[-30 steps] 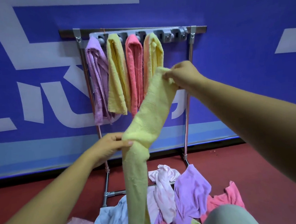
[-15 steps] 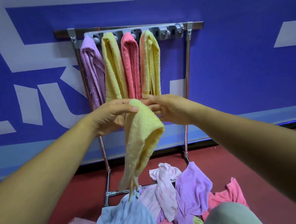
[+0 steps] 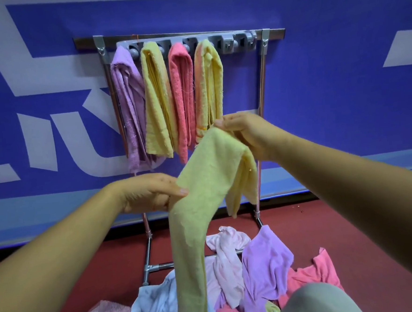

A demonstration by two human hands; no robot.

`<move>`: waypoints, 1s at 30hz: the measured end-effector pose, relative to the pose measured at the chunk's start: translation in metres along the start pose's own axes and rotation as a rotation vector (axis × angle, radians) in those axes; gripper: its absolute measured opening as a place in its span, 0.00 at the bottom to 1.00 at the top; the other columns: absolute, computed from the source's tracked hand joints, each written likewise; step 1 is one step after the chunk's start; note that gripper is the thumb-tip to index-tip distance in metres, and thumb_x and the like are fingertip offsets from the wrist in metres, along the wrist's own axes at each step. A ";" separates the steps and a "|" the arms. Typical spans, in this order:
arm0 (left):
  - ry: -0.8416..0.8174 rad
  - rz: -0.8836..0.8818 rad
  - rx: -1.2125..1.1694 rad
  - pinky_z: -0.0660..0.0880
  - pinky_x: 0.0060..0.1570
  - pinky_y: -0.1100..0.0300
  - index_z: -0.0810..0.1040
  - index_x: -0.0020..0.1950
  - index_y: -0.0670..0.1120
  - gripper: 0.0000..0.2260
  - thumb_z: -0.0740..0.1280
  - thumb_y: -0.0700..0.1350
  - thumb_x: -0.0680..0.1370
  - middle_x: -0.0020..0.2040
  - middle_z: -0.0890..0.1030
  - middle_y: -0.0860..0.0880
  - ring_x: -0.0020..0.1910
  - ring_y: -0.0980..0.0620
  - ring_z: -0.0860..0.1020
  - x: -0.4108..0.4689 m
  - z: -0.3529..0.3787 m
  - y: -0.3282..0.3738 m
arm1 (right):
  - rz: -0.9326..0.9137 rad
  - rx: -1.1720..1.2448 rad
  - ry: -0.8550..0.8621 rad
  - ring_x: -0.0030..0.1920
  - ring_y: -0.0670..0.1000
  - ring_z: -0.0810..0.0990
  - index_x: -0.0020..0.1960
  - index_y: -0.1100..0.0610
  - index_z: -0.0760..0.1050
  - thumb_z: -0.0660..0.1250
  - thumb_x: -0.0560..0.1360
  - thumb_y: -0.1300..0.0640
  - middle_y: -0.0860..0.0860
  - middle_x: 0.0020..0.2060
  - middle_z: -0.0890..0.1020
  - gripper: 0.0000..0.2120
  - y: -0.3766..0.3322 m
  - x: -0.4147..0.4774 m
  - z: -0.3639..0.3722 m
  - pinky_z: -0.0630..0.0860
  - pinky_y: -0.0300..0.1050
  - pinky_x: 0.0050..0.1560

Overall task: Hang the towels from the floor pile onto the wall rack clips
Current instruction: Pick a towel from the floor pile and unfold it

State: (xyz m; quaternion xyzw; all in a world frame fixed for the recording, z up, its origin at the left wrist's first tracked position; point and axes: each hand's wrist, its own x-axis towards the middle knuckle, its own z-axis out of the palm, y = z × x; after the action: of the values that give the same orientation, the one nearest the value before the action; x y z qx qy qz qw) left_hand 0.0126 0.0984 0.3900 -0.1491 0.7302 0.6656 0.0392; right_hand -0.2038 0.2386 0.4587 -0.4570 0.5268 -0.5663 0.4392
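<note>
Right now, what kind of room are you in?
Hard to say for sure. Probably an indoor hall or practice space, not a home: a blue wall with big pale lettering, a dark red floor, and a freestanding metal towel rack set up against the wall.

Even, bright, diffuse lighting filled the scene, with faint shadows behind the hanging towels. Wide-angle distortion bowed the wall toward 3 and 9 o'clock; forearms at 6 o'clock appeared soft.

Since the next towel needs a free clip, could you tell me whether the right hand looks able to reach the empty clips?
Probably yes: the empty clips sit above the right hand with nothing between, though it grips the yellow towel.
</note>
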 end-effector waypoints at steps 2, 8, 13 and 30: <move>0.041 0.028 -0.036 0.74 0.50 0.58 0.75 0.56 0.34 0.31 0.81 0.53 0.64 0.51 0.74 0.38 0.48 0.45 0.75 -0.002 -0.002 -0.004 | 0.023 -0.104 0.055 0.30 0.47 0.74 0.45 0.60 0.70 0.62 0.82 0.59 0.52 0.33 0.73 0.07 -0.002 -0.001 -0.012 0.72 0.38 0.31; 0.092 0.165 -0.326 0.78 0.53 0.55 0.71 0.67 0.31 0.38 0.80 0.46 0.64 0.55 0.72 0.40 0.51 0.44 0.76 0.000 -0.008 0.029 | 0.121 -0.363 0.015 0.33 0.50 0.75 0.42 0.60 0.75 0.65 0.81 0.60 0.53 0.33 0.76 0.09 0.010 -0.003 -0.043 0.73 0.41 0.33; 0.126 0.174 -0.263 0.79 0.49 0.56 0.81 0.60 0.39 0.23 0.75 0.42 0.66 0.49 0.83 0.42 0.46 0.47 0.82 0.011 0.001 0.067 | 0.203 -0.225 -0.195 0.40 0.50 0.81 0.57 0.62 0.76 0.67 0.78 0.49 0.53 0.40 0.82 0.17 -0.004 -0.007 -0.040 0.78 0.40 0.38; 0.128 0.113 0.184 0.76 0.44 0.49 0.77 0.61 0.33 0.24 0.71 0.47 0.71 0.50 0.77 0.34 0.44 0.40 0.79 0.059 -0.010 0.149 | 0.078 -0.196 -0.303 0.40 0.54 0.83 0.47 0.60 0.82 0.58 0.81 0.61 0.56 0.40 0.84 0.14 -0.069 0.013 -0.076 0.80 0.47 0.43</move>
State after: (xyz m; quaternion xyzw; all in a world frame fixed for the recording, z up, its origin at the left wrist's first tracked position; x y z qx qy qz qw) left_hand -0.0823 0.0894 0.5193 -0.1455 0.7963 0.5863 -0.0314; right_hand -0.2819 0.2449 0.5258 -0.5571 0.5247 -0.4195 0.4883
